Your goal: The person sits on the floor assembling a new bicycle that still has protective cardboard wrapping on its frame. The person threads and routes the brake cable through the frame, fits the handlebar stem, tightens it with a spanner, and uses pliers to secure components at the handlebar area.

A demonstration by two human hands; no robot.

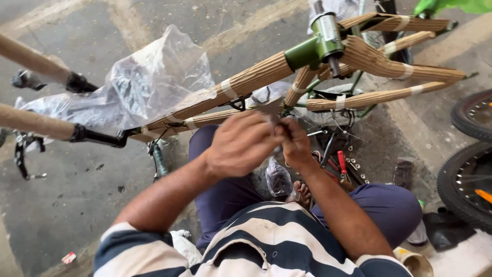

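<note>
**A:** State of the work, as the view shows it?

**B:** The green bicycle frame (307,54) lies upside down across the floor (61,205), at 12 o'clock from my lap. Most tubes remain in ribbed brown cardboard wrap (246,79) banded with pale tape. Judged from that, unwrapping is barely begun. A wheel (469,179) stands unmounted at 3 o'clock.

**A:** Your grip?

**B:** Both hands meet just below the frame. My left hand (241,143) is curled closed, and my right hand (296,143) pinches a small dark metal part (271,109). I cannot tell what the part is, nor whether the left fingers clamp it too.

**A:** Packaging and labels?

**B:** A clear plastic bag (148,82) is draped over the frame at 10 o'clock. A small clear bag (278,178) lies at 6 o'clock from my hands. Red-handled tools (342,163) lie at 4 o'clock. A pale sticker (328,28) sits on the green tube; I do not read it.
</note>
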